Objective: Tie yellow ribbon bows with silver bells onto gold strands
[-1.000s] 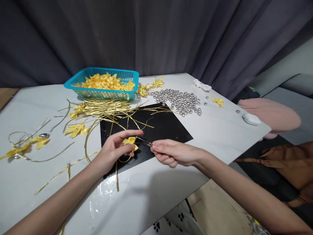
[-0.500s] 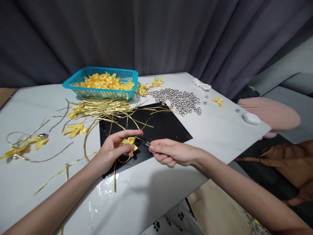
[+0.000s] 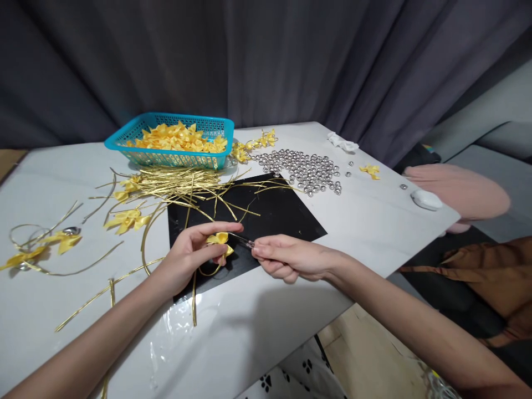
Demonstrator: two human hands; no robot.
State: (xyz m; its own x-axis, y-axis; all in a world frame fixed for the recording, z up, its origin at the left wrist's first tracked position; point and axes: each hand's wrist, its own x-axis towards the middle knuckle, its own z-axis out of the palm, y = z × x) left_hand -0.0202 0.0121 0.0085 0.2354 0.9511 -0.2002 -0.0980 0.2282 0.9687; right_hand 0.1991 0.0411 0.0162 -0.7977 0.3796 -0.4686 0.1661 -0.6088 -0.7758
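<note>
My left hand (image 3: 193, 249) is closed on a yellow ribbon bow (image 3: 220, 238), pinching it between thumb and fingers, with the index finger stretched out above. Gold cord (image 3: 194, 302) hangs from below that hand over the black mat (image 3: 274, 216). In my right hand (image 3: 286, 257), a slim tool (image 3: 243, 240) with a thin metal shaft is pinched between thumb and curled fingers. Its shaft points left towards the bow; its exact kind is unclear, and its handle is mostly hidden. Both hands are above the mat's front part.
A blue basket (image 3: 168, 151) of yellow bows stands at the back left, with a pile of gold cords (image 3: 178, 183) before it. Silver heart-shaped beads (image 3: 311, 169) lie behind the mat. Finished-looking bows with cord (image 3: 62, 239) lie left. A white dish (image 3: 427, 200) sits near the right corner.
Both hands keep almost the same pose. The right hand and tool have shifted very slightly left; the bow stays in the left hand.
</note>
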